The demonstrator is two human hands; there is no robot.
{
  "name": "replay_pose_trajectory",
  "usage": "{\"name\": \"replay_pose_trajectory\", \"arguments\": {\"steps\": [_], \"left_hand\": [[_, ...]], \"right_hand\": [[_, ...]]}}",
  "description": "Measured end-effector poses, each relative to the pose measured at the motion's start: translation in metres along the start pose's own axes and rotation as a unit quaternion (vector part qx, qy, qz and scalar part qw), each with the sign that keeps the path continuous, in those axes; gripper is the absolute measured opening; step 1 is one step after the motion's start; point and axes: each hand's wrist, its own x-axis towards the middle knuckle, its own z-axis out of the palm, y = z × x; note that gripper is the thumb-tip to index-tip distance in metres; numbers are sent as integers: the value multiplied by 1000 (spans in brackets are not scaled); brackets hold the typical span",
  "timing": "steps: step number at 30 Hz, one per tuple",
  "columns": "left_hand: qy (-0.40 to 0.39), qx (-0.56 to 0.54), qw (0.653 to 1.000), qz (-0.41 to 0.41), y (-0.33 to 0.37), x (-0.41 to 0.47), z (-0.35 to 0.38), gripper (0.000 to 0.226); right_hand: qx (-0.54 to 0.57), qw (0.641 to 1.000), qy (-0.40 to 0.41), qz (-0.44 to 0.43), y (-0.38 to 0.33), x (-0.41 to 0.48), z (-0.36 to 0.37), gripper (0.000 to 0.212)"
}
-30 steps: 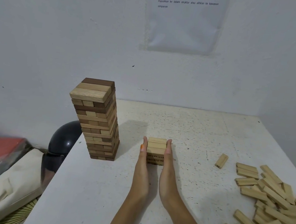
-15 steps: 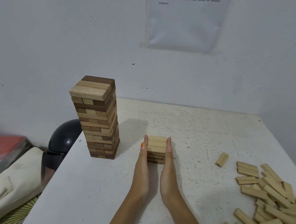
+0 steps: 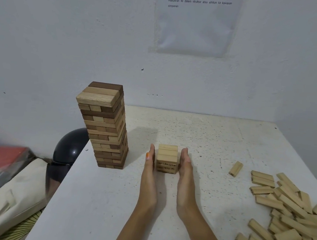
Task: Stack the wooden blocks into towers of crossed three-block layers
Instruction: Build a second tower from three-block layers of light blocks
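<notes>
The short stack (image 3: pixel 167 158) stands mid-table (image 3: pixel 220 137), right of the tall tower (image 3: pixel 104 126); the left hand (image 3: pixel 149 169) and the right hand (image 3: pixel 186 169) flank it with straight, flat fingers and hold nothing; whether they touch it I cannot tell. To square the layers well, press both sides evenly and gently; the loose blocks (image 3: pixel 289 215) wait at the right.

We see a tall upright tower of mixed dark and pale wooden blocks (image 3: pixel 106 130) near the left edge of the white speckled table (image 3: pixel 106 211). To its right stands a short stack of pale wooden blocks (image 3: pixel 168 158), a few crossed layers high. Further right, one lone pale wooden block (image 3: pixel 236 168) lies apart. Beyond it, a loose heap of pale wooden blocks (image 3: pixel 289 219) sprawls along the table's right edge.
</notes>
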Motion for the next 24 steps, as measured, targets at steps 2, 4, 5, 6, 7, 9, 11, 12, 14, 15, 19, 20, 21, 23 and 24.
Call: {"name": "replay_pose_trajectory", "arguments": {"steps": [2,4,5,6,7,9,11,12,14,15,19,20,21,23,24], "left_hand": [[38,-9,999,-13,-10,-1,-6,43],[105,55,992,49,-8,-13,-8,43],[137,87,982,98,-5,-19,-7,41],[151,103,974,136,-3,-25,-5,40],[146,110,970,163,-1,-31,-3,38],[124,122,967,184,1,-41,2,31],[97,135,969,185,1,-50,8,26],[82,144,969,185,0,-54,11,24],[57,159,970,175,-3,-63,18,23],[45,162,971,168,-5,-67,20,23],[7,176,973,151,-14,-82,31,25],[2,183,972,147,-17,-85,33,22],[-2,187,972,140,-20,-87,35,20],[-5,198,972,127,-28,-90,40,26],[-11,204,971,123,-31,-92,42,28]], "right_hand": [[-9,1000,17,14,3,0,-6,46],[-36,999,17,2,2,-8,-14,48],[-44,999,26,-9,4,-12,-19,46],[-50,998,37,-24,3,-16,-23,41],[-59,996,47,-39,2,-19,-28,36],[-75,994,57,-56,-2,-26,-36,27],[-83,993,69,-54,-5,-32,-44,25],[-86,992,77,-54,-7,-36,-48,25],[-97,989,96,-63,-10,-43,-56,26],[-101,987,102,-70,-12,-46,-61,27],[-99,985,122,-75,-15,-54,-81,31],[-94,984,128,-76,-17,-57,-85,31],[-91,984,134,-77,-18,-59,-90,31],[-91,981,147,-83,-21,-64,-99,30],[-93,980,154,-88,-22,-66,-103,30]]}}
